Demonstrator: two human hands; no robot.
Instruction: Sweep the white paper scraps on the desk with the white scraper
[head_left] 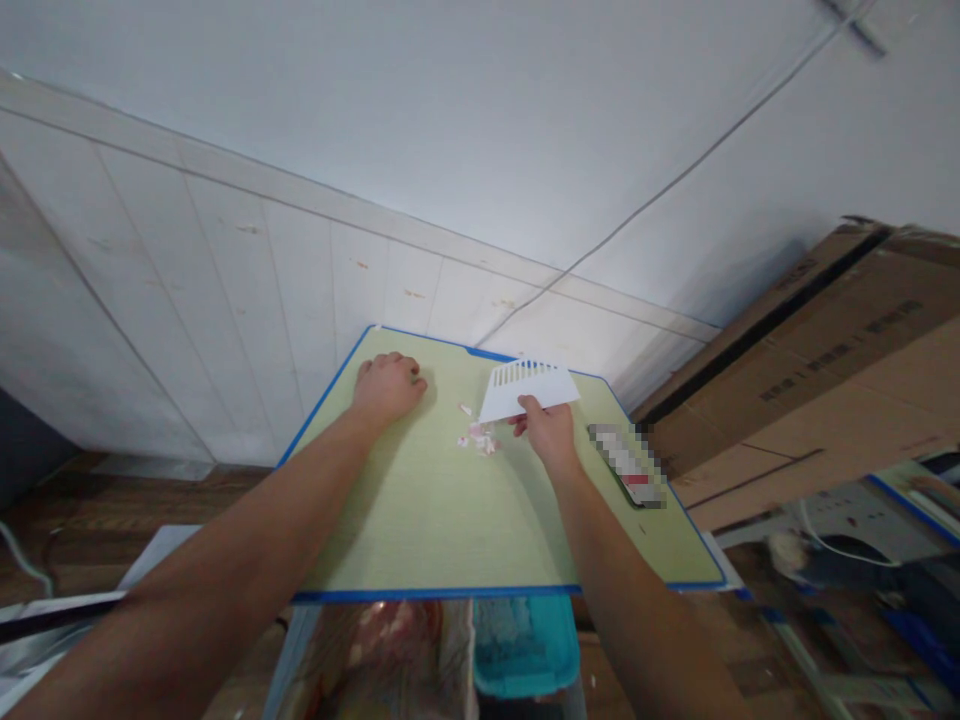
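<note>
My right hand (549, 432) grips a white slotted scraper (529, 388), a flat piece with a row of slots along its far side. It is tilted over the pale yellow tabletop (442, 530) with its blue rim. Small white and pinkish scraps (481, 440) lie on the tabletop beside the scraper's near left corner. My left hand (390, 385) rests on the far left of the tabletop, fingers loosely bent and apart, with nothing visible in it. Its fingertips are partly hidden.
A blurred-out flat object (628, 465) lies at the tabletop's right. Large cardboard boxes (810, 370) lean beyond that side. A panelled white wall (300, 240) with a cable (645, 205) rises behind. Below the front edge stands a turquoise bin (529, 650).
</note>
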